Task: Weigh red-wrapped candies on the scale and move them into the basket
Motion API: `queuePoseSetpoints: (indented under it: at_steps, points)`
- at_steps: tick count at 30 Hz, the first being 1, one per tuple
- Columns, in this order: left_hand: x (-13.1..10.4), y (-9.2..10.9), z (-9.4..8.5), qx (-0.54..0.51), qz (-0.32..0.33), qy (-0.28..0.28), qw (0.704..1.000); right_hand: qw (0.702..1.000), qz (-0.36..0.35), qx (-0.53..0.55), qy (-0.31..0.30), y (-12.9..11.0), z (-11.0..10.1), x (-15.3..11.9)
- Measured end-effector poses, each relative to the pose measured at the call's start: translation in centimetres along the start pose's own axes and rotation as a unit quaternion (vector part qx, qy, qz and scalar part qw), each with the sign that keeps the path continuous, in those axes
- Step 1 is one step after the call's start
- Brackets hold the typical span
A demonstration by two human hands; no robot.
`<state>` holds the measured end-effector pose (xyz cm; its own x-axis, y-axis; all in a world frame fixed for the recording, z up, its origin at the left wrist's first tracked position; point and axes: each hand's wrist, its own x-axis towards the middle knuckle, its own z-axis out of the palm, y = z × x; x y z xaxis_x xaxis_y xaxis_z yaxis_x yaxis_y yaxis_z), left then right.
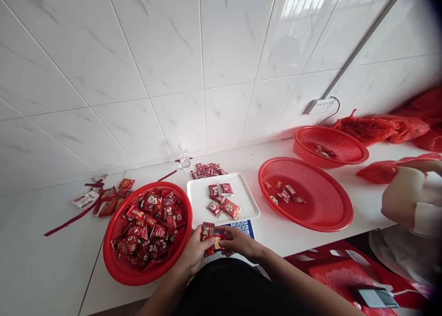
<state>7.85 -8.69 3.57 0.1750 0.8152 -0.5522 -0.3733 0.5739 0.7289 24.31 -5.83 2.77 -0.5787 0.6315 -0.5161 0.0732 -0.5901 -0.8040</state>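
Note:
My left hand (194, 254) is closed on a dark red candy packet (208, 229), low in the middle of the view. Fingers of my right hand (240, 242) pinch a brighter red candy packet (217, 244) with a pale label, right beside it. Both hands are close together in front of a white tray (247, 189) that carries several wrapped candies (230, 208). Under the tray's front edge, a blue keypad (247, 225) partly shows behind my right hand. Left of my hands stands a red basket (112, 265) heaped with red candy packets (152, 228).
Two red baskets stand to the right, the nearer basket (328, 201) with several packets inside. A small bottle (184, 158) and a packet pile (207, 170) lie behind the tray. At the right, another person's sleeve (428, 217) is near a red bag (376, 171).

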Motion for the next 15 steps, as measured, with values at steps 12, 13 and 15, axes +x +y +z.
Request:
queuePoseSetpoints:
  at_steps: [12, 13, 15]
  points:
    - [-0.4, 1.1, -1.5, 0.102, -0.026, 0.045, 0.993, 0.995, -0.022, -0.041, 0.086, 0.5, -1.7, -0.3]
    - [-0.4, 1.1, -1.8, 0.108, -0.024, 0.051, 0.993, 0.993, -0.03, -0.038, 0.109, 0.3, -2.2, -0.2]
    - [-0.4, 1.0, -2.3, 0.109, -0.019, 0.059, 0.992, 0.985, -0.046, -0.016, 0.163, -0.3, -3.3, 0.1]
